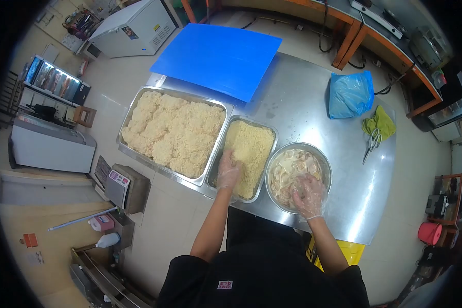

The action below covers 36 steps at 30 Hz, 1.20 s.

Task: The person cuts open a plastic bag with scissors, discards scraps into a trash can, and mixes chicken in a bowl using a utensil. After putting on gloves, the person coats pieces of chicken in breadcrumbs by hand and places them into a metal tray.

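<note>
My left hand, in a clear plastic glove, rests at the near left side of a narrow metal tray of pale yellow crumbs. Its fingers are apart over the crumbs and hold nothing visible. My right hand, also gloved, reaches into a round metal bowl of pieces in milky liquid. Its fingers bend down among the pieces, and their grip is unclear. Left of the narrow tray, a larger metal tray holds crumb-coated pieces packed together.
A blue board lies at the far left of the metal table. Toward the right are a blue plastic bag, a green cloth and scissors. A scale stands beyond the table at left.
</note>
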{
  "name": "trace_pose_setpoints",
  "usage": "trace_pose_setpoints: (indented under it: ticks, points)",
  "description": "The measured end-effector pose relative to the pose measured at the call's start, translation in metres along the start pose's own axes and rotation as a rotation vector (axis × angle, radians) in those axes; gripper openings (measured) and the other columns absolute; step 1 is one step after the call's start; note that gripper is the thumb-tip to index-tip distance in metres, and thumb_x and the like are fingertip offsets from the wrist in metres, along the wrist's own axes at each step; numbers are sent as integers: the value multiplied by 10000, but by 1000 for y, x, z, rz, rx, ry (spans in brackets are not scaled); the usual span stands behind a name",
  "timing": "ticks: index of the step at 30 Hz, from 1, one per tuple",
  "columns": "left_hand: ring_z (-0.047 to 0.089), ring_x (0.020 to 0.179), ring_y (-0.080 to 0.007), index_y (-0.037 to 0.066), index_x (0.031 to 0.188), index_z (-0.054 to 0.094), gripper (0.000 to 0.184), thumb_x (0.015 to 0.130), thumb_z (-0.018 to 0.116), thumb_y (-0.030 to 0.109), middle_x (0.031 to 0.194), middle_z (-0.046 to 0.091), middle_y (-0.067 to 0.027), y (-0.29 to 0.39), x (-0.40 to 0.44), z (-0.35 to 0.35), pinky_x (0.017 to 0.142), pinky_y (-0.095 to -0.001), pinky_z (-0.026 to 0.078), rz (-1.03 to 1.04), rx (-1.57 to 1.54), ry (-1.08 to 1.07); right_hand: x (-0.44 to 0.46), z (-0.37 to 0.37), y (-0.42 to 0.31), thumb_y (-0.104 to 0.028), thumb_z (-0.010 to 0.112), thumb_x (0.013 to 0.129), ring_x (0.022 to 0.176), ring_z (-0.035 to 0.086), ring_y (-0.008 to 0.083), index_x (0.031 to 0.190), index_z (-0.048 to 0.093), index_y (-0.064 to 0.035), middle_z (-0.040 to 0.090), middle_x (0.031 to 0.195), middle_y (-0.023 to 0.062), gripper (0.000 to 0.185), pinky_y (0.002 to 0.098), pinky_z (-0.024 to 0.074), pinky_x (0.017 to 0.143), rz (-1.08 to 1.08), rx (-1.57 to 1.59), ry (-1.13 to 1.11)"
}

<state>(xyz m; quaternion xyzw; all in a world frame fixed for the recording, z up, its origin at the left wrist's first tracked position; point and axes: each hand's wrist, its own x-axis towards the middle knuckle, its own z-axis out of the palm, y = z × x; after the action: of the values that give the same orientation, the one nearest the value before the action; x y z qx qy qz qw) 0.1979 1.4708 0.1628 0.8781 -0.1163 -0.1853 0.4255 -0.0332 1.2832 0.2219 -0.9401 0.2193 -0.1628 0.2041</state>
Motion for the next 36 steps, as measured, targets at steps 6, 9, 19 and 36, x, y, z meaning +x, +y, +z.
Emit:
trace_pose_setpoints:
  ticks: [6,9,19,36]
  points:
    - [228,1446,-433,-65,1485,275,775,934,576,390,1548,265,-274,-14,13,48,1193,-516,157,387,499,112,-1,0,1,-243,710,734,1106,552,324,1156,652,-146,589,1209,129,437,464,413,915,5,15,22]
    - [159,1481,-418,-63,1518,206,842,957,497,493,1589,193,-265,4,32,57,1205,-529,88,365,626,36,-2,4,3,-243,715,732,1085,559,329,1146,655,-143,592,1195,132,431,464,418,901,-7,7,49]
    - [150,1496,-389,30,1555,183,855,943,471,552,1610,183,-221,12,24,26,1218,-517,66,559,699,-52,-4,6,4,-236,712,732,1054,566,344,1131,662,-149,595,1176,139,411,469,424,901,-13,34,61]
    - [378,1422,-292,184,1469,429,645,882,691,231,1507,457,-66,-3,35,-13,1201,-427,254,644,605,-316,-9,8,10,-208,715,732,1059,557,359,1123,658,-115,594,1177,164,406,480,419,899,-35,89,91]
